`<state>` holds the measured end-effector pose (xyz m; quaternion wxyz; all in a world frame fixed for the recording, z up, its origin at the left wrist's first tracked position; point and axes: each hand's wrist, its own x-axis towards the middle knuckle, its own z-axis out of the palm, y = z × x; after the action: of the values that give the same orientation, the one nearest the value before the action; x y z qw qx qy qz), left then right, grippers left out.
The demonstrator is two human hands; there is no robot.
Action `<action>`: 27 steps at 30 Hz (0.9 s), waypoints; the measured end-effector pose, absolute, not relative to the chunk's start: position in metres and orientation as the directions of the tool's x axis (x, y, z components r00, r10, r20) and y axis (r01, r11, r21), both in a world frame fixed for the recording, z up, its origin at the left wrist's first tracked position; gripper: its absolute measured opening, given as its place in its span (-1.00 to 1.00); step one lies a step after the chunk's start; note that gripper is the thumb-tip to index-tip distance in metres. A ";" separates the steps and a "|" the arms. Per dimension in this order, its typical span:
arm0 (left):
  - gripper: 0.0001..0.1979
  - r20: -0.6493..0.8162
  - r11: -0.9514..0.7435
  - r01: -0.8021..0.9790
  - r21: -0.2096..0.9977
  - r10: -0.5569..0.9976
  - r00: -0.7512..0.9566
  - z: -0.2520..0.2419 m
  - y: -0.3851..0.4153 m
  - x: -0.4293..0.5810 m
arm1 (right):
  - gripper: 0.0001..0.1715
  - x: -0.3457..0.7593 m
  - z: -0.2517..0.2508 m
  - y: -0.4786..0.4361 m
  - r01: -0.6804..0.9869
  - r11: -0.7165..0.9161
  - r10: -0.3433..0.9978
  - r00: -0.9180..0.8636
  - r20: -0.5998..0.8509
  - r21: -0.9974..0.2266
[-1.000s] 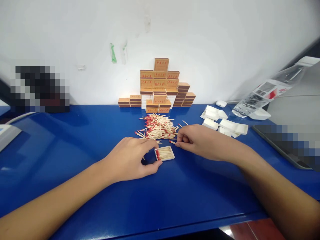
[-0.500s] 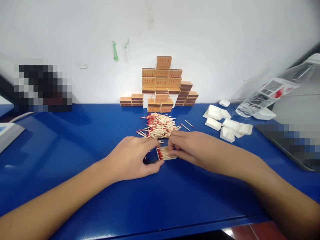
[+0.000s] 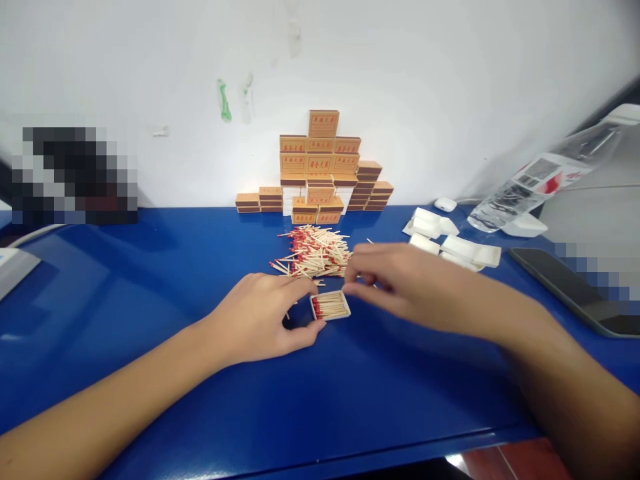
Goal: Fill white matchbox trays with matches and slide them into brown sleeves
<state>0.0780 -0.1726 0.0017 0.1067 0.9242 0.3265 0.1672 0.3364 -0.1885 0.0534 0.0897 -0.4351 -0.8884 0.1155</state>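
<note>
A small white matchbox tray (image 3: 349, 311) lies on the blue table, with a layer of red-tipped matches (image 3: 330, 306) inside, heads to the left. My left hand (image 3: 270, 317) grips the tray's left end between thumb and forefinger. Just past the tray's far right corner is my right hand (image 3: 395, 280), its fingers curled and the thumb and forefinger tips close together. Whether a match is between those tips, I cannot make out. Beyond both hands sits a loose heap of matches (image 3: 317, 250), with a few stray ones around my left fingers.
Stacked matchboxes (image 3: 320, 163) stand against the white wall. Empty white trays (image 3: 465, 250) lie to the right, partly behind my right hand. Farther right are a tilted plastic bottle (image 3: 537, 177), a white earbud case (image 3: 445, 204) and a dark phone (image 3: 565, 287).
My right hand has lifted out of the tray and moved up and slightly right, uncovering the matches inside. My left hand keeps its grip. The view has shifted slightly.
</note>
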 end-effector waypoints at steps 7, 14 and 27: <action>-0.70 0.263 -0.773 0.560 0.299 0.631 0.730 0.001 -0.174 0.078 | -0.67 0.378 0.052 -0.174 0.934 0.329 0.930 -0.346 -0.125 -0.144; -0.70 0.272 -0.783 0.550 0.292 0.619 0.737 -0.001 -0.174 0.077 | -0.84 0.369 0.041 -0.172 0.863 0.455 0.868 -0.485 -0.109 -0.218; -0.71 0.287 -0.785 0.550 0.284 0.617 0.733 0.001 -0.172 0.079 | -0.86 0.373 0.040 -0.165 0.850 0.418 0.831 -0.500 -0.242 -0.320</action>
<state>0.0788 -0.1725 0.0005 0.0901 0.9264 0.3151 0.1854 0.3729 -0.1647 0.0401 -0.0230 -0.4994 -0.8417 0.2039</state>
